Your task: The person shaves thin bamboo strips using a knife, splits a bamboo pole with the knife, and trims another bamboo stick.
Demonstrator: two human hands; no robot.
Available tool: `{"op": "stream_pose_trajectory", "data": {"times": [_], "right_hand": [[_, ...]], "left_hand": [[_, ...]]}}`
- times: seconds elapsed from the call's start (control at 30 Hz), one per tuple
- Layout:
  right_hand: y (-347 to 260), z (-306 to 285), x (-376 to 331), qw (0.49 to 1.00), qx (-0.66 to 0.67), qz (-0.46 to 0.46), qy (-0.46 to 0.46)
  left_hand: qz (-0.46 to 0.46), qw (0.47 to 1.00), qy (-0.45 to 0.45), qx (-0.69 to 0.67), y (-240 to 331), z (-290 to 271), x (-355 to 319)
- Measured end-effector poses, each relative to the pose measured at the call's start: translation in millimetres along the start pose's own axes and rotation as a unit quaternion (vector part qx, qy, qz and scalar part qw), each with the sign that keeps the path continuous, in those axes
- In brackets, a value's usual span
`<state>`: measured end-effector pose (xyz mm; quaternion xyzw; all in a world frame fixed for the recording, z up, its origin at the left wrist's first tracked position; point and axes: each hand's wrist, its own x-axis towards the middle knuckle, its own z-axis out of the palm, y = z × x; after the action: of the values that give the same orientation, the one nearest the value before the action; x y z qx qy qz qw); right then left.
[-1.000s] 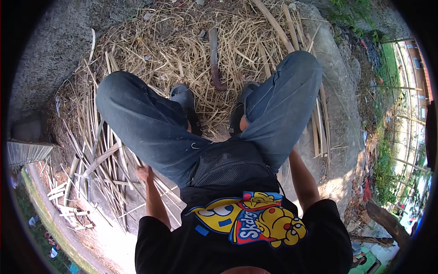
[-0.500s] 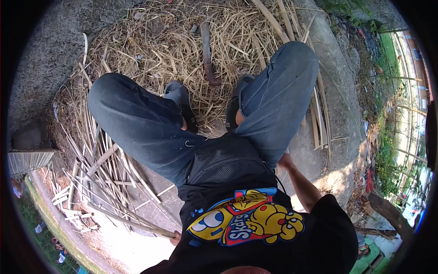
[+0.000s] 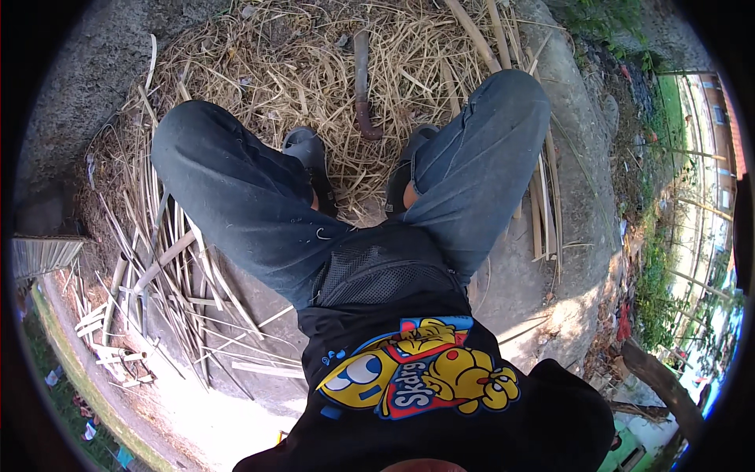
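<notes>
Neither of my hands shows now; both are out of sight behind or beside my black shirt (image 3: pixel 448 425). I sit with bent knees in dark trousers (image 3: pixel 236 189), feet in dark clogs (image 3: pixel 305 149). Between my feet lies a machete (image 3: pixel 362 86) with a long dull blade and a brown hooked handle, its handle end towards me. Below it spreads a thick litter of shavings (image 3: pixel 259 94). To my left is a loose heap of split bamboo strips (image 3: pixel 169 271). A tiny yellow object (image 3: pixel 282 435) peeks out at the shirt's left edge; I cannot tell what it is.
More bamboo strips (image 3: pixel 543 212) lie by my right leg on the concrete (image 3: pixel 511 271). A rough grey wall (image 3: pixel 86 102) rises at far left. A thick piece of wood (image 3: pixel 664 385) stands at lower right, with plants (image 3: pixel 657 291) beyond.
My left hand, earlier holding the end of a long bamboo strip, has gone out of view. My right hand, earlier beside my right thigh, has also left the picture. The view has shifted slightly.
</notes>
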<state>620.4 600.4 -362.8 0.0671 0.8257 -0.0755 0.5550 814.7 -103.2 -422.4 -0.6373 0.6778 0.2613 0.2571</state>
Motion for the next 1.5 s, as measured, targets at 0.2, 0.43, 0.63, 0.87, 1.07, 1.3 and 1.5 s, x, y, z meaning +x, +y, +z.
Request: {"op": "stream_pose_trajectory", "data": {"times": [0.2, 0.43, 0.63, 0.87, 1.07, 1.3, 1.5], "right_hand": [[24, -10, -30, 1.000, -0.008, 0.005, 0.010], [29, 0, -77, 1.000, -0.013, -0.008, 0.009], [46, 79, -187, 0.999, -0.011, -0.036, -0.009], [42, 107, -333, 0.987, -0.065, 0.143, 0.038], [163, 38, -460, 0.878, -0.217, 0.379, 0.196], [225, -117, -574, 0.679, -0.267, 0.596, 0.335], [265, -178, -493, 0.630, -0.081, 0.586, 0.503]], "left_hand": [[-0.017, 0.998, -0.062, 0.029, 5, -6, 9], [-0.072, 0.974, -0.179, 0.117, -11, -23, 3], [-0.168, 0.874, -0.357, 0.284, -30, -71, 12], [-0.147, 0.873, -0.315, 0.343, 54, -213, 197], [0.242, 0.959, -0.083, 0.120, 250, -184, 322], [0.276, 0.947, -0.154, 0.048, 344, -128, 298], [0.294, 0.936, -0.188, 0.049, 275, -90, 310]]}}
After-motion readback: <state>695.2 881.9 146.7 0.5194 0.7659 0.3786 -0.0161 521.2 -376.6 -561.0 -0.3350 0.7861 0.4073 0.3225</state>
